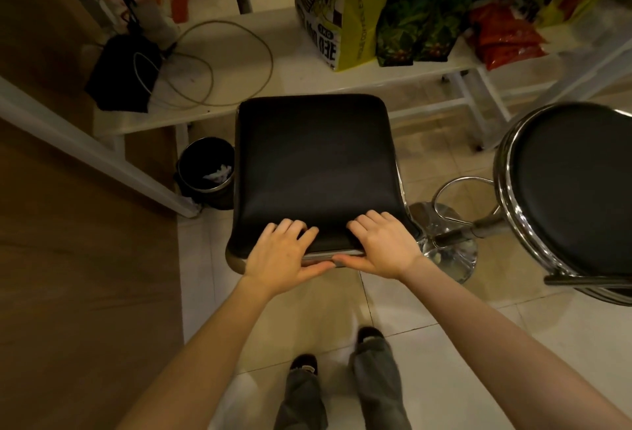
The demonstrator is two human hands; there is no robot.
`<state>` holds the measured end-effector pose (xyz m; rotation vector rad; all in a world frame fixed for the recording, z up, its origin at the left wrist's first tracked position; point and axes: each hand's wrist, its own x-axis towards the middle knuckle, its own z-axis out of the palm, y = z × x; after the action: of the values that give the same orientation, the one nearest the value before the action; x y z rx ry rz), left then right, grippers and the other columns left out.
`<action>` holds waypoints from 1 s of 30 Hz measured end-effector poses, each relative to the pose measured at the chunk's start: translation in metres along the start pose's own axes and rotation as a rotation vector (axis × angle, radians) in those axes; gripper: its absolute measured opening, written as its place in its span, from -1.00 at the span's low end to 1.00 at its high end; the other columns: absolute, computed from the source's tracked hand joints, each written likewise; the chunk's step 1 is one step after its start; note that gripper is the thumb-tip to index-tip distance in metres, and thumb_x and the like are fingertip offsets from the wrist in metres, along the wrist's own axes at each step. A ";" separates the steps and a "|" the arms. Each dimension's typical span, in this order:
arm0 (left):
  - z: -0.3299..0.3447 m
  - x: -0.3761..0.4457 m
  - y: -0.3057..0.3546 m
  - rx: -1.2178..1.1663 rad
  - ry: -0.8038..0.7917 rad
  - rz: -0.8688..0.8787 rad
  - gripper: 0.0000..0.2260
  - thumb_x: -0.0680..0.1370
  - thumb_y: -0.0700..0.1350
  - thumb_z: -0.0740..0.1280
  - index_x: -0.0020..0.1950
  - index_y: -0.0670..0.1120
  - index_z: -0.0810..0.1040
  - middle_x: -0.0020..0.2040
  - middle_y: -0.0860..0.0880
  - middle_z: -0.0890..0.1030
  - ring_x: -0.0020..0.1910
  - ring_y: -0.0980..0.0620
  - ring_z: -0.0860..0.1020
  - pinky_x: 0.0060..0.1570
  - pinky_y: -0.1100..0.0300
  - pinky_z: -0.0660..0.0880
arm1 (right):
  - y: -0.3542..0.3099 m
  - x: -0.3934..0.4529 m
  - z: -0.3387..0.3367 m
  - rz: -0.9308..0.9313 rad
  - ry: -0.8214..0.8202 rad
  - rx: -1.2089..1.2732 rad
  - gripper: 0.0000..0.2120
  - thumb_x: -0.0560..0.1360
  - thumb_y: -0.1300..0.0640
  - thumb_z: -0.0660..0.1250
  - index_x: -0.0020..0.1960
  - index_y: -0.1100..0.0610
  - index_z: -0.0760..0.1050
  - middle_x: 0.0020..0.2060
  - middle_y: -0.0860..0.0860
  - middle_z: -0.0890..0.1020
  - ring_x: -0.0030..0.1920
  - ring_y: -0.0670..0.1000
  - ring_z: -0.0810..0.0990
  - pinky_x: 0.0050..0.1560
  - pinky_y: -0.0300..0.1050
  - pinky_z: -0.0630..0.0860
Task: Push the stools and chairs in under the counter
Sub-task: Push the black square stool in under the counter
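Note:
A black square-seated stool (316, 163) stands in the middle of the head view, its far edge close to a low white shelf (273, 81). My left hand (284, 252) grips the seat's near raised edge, fingers on top and thumb below. My right hand (383, 245) holds the same edge beside it, the two thumbs almost touching. A round black stool with a chrome rim (578, 190) stands to the right, apart from both hands. Its chrome base and footrest ring (448, 234) show between the two seats.
A wooden counter top (68, 258) fills the left side, with a white frame bar (95, 159) below it. A small black waste bin (207, 173) sits left of the square stool. Bags (338, 9) stand on the shelf, with a cable loop (219, 63). Pale tiled floor lies underfoot.

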<state>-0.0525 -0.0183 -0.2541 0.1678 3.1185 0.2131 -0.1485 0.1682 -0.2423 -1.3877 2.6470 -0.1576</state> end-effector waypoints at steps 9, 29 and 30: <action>0.004 0.015 0.032 0.007 -0.028 -0.112 -0.36 0.46 0.36 0.04 0.14 -0.11 0.59 -0.04 -0.09 0.64 -0.08 -0.06 0.59 -0.15 0.09 0.51 | 0.038 0.004 -0.011 -0.100 -0.080 0.029 -0.24 0.41 -0.44 -0.14 -0.01 0.15 0.53 -0.16 0.04 0.61 -0.13 0.04 0.54 -0.11 -0.07 0.48; -0.040 0.030 0.046 -0.077 -0.297 -0.189 -0.25 0.43 0.42 0.00 0.46 -0.05 0.22 0.36 -0.05 0.42 0.29 -0.04 0.41 0.23 0.02 0.30 | 0.027 -0.030 -0.034 0.130 -0.093 0.263 -0.35 0.47 -0.26 0.20 0.38 0.15 0.29 0.27 0.11 0.48 0.27 0.09 0.39 0.27 -0.01 0.30; -0.049 0.034 0.049 -0.084 -0.291 -0.179 -0.30 0.48 0.36 0.05 0.48 -0.05 0.18 0.39 -0.05 0.38 0.33 -0.04 0.38 0.27 0.01 0.28 | 0.024 -0.036 -0.041 0.162 -0.076 0.270 -0.35 0.48 -0.25 0.21 0.40 0.15 0.26 0.30 0.11 0.46 0.29 0.09 0.37 0.29 0.00 0.28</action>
<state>-0.0819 0.0270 -0.1992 -0.0754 2.8081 0.2873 -0.1551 0.2130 -0.2033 -1.0693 2.5468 -0.4164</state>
